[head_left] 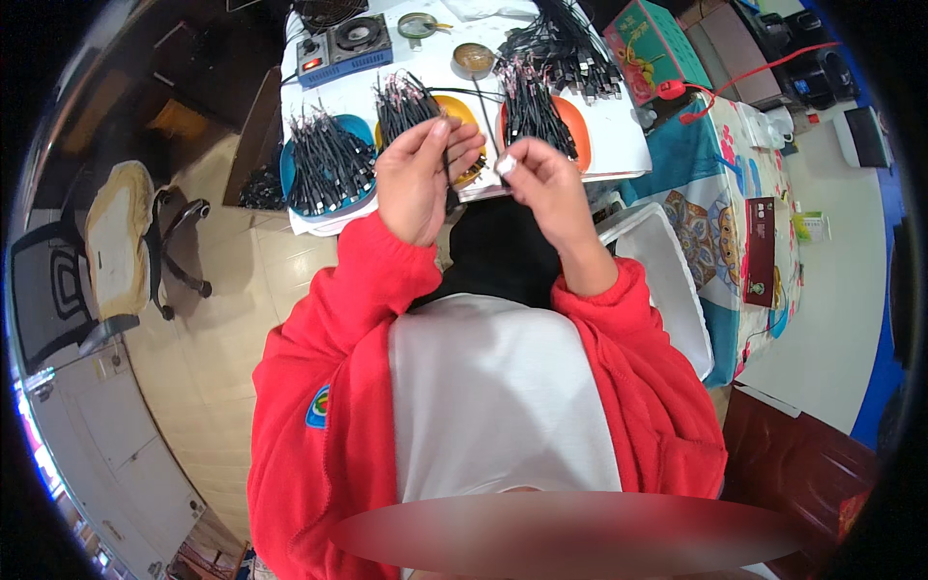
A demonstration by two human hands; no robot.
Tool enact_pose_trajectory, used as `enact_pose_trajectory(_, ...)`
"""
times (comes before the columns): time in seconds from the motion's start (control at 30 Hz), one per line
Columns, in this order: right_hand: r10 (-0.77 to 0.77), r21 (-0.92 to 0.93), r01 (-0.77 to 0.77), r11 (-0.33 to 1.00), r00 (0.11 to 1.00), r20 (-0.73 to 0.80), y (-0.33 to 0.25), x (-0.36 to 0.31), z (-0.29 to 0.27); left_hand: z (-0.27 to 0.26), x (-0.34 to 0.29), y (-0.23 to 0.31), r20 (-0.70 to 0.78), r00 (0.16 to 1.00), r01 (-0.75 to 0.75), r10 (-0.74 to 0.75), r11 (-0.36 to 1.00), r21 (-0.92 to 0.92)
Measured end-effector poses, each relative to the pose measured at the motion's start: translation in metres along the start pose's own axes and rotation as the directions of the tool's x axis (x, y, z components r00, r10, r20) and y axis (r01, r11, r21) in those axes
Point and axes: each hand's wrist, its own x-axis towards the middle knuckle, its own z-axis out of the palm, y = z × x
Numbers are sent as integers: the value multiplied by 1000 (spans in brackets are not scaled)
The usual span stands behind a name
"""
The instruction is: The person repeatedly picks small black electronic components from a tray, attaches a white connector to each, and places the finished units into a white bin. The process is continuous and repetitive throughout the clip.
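Both hands raised in front of chest, red sleeves (319, 319) visible below them. Right hand (549, 184) pinched on small white connector (505, 166), held at fingertips. Left hand (418, 179) curled, fingers pressed together around thin black cable (488, 126) — grip partly hidden tbh. Hands kept near each other, connector between them.

Just beyond left hand: yellow tray (462, 108) loaded with black cables. Further left of it, blue tray (360, 130), same stuff. Beyond right hand: orange tray (576, 128). All set on white table (619, 135). Farthest out: blue box with fan (346, 48).
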Motion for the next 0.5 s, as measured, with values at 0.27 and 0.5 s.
enact_pose_trajectory(0.27, 141, 66, -167, 984, 948, 284, 8, -24, 12, 15, -15, 0, 70, 997, -43, 43, 999, -6)
enact_pose_trajectory(0.5, -182, -40, 185, 982, 982, 55, -25, -4, -2, 11, -28, -5, 102, 986, -149, 133, 975, 167)
